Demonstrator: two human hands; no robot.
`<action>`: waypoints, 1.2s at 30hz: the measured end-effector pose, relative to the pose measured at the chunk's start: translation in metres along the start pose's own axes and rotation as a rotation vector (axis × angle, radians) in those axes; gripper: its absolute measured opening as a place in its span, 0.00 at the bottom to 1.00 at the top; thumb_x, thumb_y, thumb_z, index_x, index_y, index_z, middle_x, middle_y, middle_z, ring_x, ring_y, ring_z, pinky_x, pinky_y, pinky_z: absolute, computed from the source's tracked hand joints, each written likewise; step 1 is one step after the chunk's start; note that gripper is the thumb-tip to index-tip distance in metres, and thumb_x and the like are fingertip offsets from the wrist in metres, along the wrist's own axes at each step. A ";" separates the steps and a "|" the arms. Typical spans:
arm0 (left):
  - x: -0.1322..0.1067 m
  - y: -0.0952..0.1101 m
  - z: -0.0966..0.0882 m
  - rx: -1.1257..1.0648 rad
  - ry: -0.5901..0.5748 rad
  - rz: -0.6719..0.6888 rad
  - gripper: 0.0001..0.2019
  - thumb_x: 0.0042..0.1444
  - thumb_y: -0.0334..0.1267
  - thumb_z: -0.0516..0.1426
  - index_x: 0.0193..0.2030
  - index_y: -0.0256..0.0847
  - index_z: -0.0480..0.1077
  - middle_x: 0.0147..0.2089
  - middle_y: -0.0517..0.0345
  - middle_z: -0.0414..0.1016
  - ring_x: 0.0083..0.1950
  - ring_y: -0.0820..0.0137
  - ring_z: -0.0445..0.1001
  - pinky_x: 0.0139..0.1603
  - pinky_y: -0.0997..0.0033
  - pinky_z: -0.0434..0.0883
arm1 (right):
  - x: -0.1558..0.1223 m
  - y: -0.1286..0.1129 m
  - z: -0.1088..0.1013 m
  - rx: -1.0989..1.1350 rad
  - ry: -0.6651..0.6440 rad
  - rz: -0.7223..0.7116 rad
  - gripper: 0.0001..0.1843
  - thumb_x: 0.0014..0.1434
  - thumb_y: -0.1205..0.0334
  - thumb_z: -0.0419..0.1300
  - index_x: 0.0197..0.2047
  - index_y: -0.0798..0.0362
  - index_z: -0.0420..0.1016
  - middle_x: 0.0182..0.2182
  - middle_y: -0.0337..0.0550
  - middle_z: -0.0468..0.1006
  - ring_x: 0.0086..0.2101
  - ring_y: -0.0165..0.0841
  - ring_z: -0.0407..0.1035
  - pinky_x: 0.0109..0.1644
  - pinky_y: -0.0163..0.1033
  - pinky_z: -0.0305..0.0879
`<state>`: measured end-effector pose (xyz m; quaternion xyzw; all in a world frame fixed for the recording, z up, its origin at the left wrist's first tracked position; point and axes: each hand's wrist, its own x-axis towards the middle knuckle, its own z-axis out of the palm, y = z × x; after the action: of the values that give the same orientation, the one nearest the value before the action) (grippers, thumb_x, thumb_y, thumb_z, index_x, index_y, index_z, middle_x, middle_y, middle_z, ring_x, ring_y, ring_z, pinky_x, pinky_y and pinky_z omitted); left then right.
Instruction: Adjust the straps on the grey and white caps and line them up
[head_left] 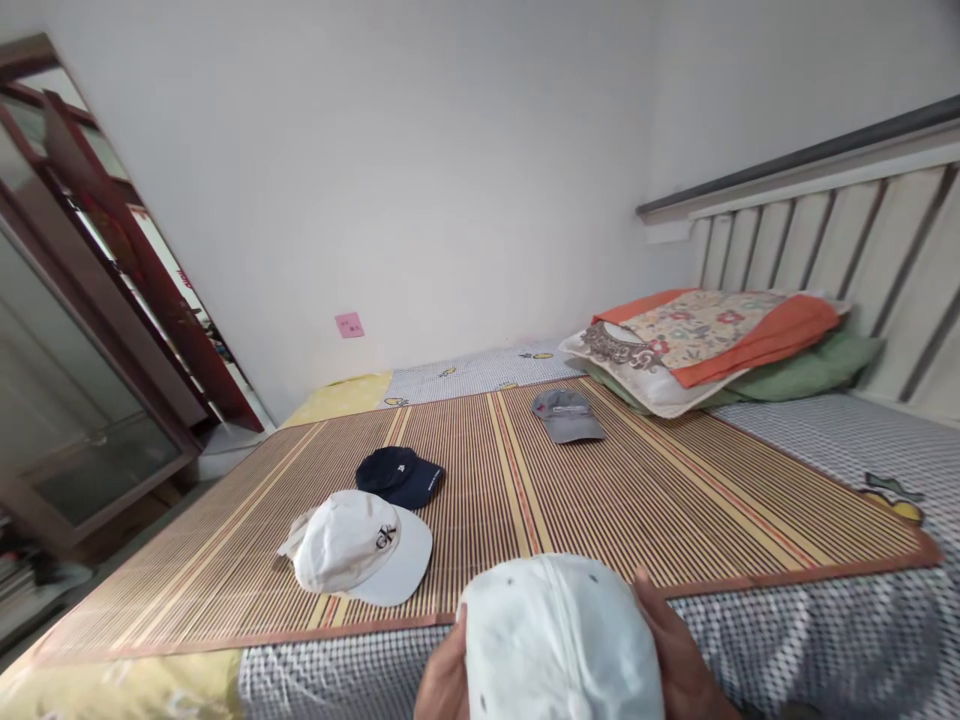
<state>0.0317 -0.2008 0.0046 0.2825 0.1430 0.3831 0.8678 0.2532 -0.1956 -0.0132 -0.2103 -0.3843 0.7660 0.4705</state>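
A white cap fills the bottom centre of the head view, held between both my hands. My left hand grips its left side and my right hand wraps its right side, thumb on top. On the striped bamboo mat ahead lie three more caps. A white one with a black logo is nearest, a dark navy one sits just behind it, and a grey one lies farther back near the pillows.
The mat covers a bed with a checked sheet. Stacked pillows rest against a slatted headboard at the right. A white wall runs behind, with a pink outlet plate. A dark wooden glass door stands at the left.
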 end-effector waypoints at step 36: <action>0.021 -0.002 -0.004 -0.075 -0.333 0.186 0.34 0.73 0.59 0.36 0.69 0.48 0.72 0.74 0.53 0.67 0.80 0.55 0.54 0.81 0.55 0.35 | 0.028 0.014 -0.026 0.637 0.247 -0.005 0.31 0.67 0.43 0.61 0.63 0.56 0.78 0.57 0.54 0.83 0.63 0.52 0.72 0.72 0.61 0.57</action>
<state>0.0449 -0.1849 -0.0005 0.3212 -0.0438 0.4147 0.8503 0.2499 -0.1646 -0.0386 -0.1427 -0.0665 0.8151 0.5575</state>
